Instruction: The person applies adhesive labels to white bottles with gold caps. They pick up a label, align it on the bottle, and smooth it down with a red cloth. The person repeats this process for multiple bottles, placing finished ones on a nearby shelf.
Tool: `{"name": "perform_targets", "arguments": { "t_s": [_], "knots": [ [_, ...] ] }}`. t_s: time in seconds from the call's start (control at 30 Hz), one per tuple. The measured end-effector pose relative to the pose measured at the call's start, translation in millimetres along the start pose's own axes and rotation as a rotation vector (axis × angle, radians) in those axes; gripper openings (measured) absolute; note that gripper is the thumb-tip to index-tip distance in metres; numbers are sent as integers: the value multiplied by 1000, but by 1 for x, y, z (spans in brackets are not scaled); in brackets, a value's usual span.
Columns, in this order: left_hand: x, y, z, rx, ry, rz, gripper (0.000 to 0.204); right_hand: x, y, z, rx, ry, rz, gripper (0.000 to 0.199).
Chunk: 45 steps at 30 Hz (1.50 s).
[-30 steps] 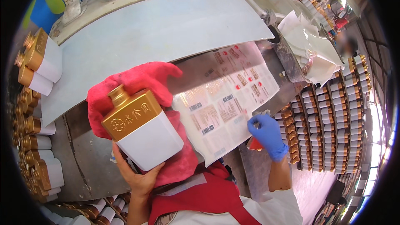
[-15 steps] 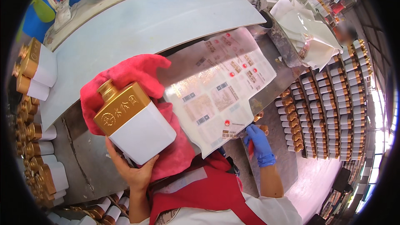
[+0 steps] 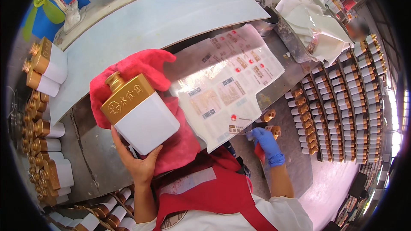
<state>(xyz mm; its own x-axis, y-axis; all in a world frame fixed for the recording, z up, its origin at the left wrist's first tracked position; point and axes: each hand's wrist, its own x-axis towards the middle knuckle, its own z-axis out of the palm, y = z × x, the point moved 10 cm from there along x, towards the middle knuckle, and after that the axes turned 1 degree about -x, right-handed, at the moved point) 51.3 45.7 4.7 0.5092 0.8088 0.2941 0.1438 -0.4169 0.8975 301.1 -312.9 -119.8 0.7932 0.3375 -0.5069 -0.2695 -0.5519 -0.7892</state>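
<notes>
A flat-sided white bottle [image 3: 147,122] with a gold embossed shoulder and neck leans over a crumpled red cloth [image 3: 182,158]. Around its lower end is my bare left hand [image 3: 140,167], thumb on one edge and fingers along the other. My right hand [image 3: 267,145], in a blue glove, is closed beside the near right corner of a printed decal sheet [image 3: 214,98]. A red flat piece [image 3: 259,152] shows under its fingers. A small clear scrap at the fingertips is too unclear to name. The sheet carries rows of printed labels and red dots.
Gold-and-white bottles [image 3: 53,175] crowd the left side, and stacked rows [image 3: 338,107] fill the right. A pale board [image 3: 162,17] spans the back of the bench. Crumpled paper [image 3: 314,25] lies on a metal tray at the back right. A green fan [image 3: 43,6] stands far left.
The whole view has shifted slightly. My left hand keeps its hold on the bottle. My right hand has drawn slightly away from the sheet's corner.
</notes>
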Motion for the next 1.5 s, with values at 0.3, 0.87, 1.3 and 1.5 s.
{"name": "perform_targets", "arguments": {
  "t_s": [0.3,0.87,1.3,1.5],
  "knots": [
    [3,5,-5,108,-31,40,118,-3,-52,-1,-112,113,-218,21],
    [5,5,-2,-23,-147,18,120,-90,-300,191,-387,-517,-731,12],
    [24,7,10,-399,-14,-151,86,-53,-287,206,-467,-377,-721,16],
    [23,3,6,-200,-65,-79,85,-26,-272,190,-336,-365,-607,21]
  ]
}}
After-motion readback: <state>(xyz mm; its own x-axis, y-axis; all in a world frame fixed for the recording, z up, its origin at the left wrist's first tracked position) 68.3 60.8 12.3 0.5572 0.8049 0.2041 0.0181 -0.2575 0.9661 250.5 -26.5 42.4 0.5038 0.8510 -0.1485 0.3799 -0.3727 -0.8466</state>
